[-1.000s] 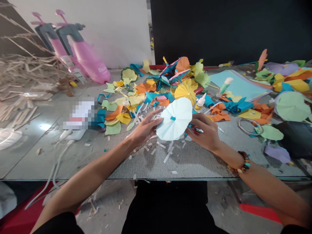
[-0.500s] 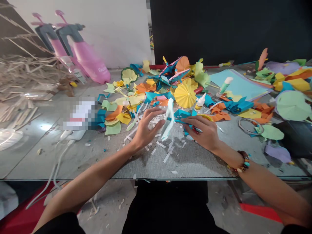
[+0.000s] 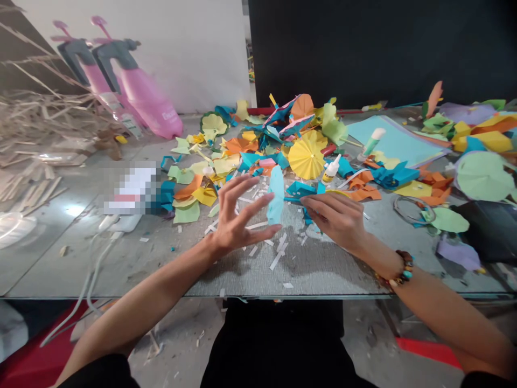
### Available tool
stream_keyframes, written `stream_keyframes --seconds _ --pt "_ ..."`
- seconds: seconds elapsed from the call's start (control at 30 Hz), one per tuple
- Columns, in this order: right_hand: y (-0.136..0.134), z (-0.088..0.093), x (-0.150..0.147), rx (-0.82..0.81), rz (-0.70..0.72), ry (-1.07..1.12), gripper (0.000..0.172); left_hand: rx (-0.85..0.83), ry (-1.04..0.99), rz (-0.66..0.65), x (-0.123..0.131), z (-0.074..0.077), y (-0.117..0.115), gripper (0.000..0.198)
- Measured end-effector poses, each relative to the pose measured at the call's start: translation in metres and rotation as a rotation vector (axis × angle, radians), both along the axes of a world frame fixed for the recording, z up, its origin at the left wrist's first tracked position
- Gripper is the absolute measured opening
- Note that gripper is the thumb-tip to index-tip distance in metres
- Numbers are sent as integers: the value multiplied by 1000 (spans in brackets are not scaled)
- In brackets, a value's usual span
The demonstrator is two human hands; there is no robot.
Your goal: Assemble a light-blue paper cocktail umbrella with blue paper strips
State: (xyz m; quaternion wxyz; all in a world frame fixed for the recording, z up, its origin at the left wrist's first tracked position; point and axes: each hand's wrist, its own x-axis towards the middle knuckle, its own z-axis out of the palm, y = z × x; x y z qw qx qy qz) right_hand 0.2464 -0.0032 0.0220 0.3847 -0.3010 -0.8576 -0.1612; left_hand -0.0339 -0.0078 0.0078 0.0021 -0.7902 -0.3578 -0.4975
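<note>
Wide open now, the left hand (image 3: 238, 218) has moved back from the folded pale blue paper umbrella (image 3: 276, 195), and its fingers are spread apart. It does not grip the umbrella. Its fingertips are right at the umbrella's edge, but it is hard to tell if they touch.

The umbrella stands up between the two hands, closer to the left hand. It looks thin because it is folded.

The right hand (image 3: 334, 218) lies low with its fingers bent over a thin blue stick (image 3: 297, 200). It seems to hold this stick, and the stick goes to the umbrella.

A yellow paper umbrella (image 3: 306, 158) and a small glue bottle (image 3: 332, 170) sit just past the hands, among many bits of colored paper (image 3: 258, 161). Little white paper strips (image 3: 277, 260) lie on the gray table (image 3: 121, 264) by the hands. A bead bracelet (image 3: 404, 268) circles the right wrist.
</note>
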Motion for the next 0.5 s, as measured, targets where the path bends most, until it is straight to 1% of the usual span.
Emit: stream_keyframes --seconds 0.1,0.17,0.27,0.33,0.4,0.47,0.5 --pt "-1 2 1 67 -15 -56 28 -38 214 -64 3 -1 1 55" --pt "-1 4 2 128 -30 -89 29 -69 281 -71 5 -1 2 51" --pt "-1 6 4 178 -38 -106 30 -56 271 -20 7 1 1 45" --pt "-3 8 4 158 -45 -132 31 -54 252 -7 8 4 -2 41" --pt "-7 10 1 135 -61 -194 32 -98 260 -45 11 9 -6 39" --pt "-11 12 -3 164 -73 -271 30 -171 282 -102 17 13 -10 40" --pt "-12 14 -5 191 -73 -306 28 -205 277 -107 20 16 -12 40"
